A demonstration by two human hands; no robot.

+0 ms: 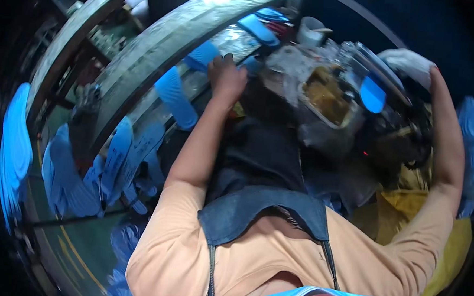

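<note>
My left hand [227, 81] is over the narrow work surface, its fingers bent and closed. A blue insole [201, 55] touches the fingers on the left side, and part of another blue piece [251, 65] shows to the right. What lies under the fingers is hidden. Nearer to me, a ridged blue insole [176, 96] lies across the surface's edge. My right hand [410, 63], in a white glove, reaches to the far right beside a metal roller machine [373, 64]. Its fingers are blurred. A blue rounded piece [372, 94] sits upright at that machine.
A plastic-lined tub [336, 117] with brown, glue-like contents stands before me. Behind it is a white cup [311, 32]. Blue insoles hang in stacks [15, 151] at left and more [470, 146] at right. A pale beam [196, 20] crosses the upper left.
</note>
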